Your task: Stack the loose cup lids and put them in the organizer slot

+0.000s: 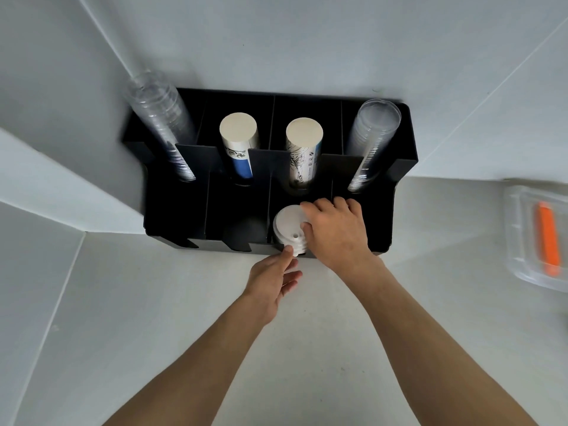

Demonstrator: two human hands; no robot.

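My right hand (335,233) lies over the stack of white cup lids (289,227), palm down, fingers loosely curled and a little apart, the thumb resting across the top lid and the other fingertips reaching past the stack toward the back of its compartment. The stack sits in the third front slot from the left of the black organizer (402,179), standing upright with its lower edges showing through the cut-out in the front wall. My left hand (272,282) comes up from below, thumb tip touching the ribbed edges of the lids at that front opening, while the remaining fingers hang relaxed and slightly parted beneath, holding nothing. In the rear row of the organizer, a sleeve of clear plastic cups (159,124) leans in the far left compartment, and another clear stack (373,139) leans in the far right one. Between them stand two paper cup stacks with cream-coloured bottoms facing me: the left one (238,139) with a blue band on its side, the right one (302,146) with a black line drawing. The two front slots to the left of the lids look dark; I cannot tell what they hold. The organizer sits on a pale counter (184,318) pushed against a white wall. At the far right edge, blurred, lies a clear plastic container (519,241) with something orange (548,241) inside.
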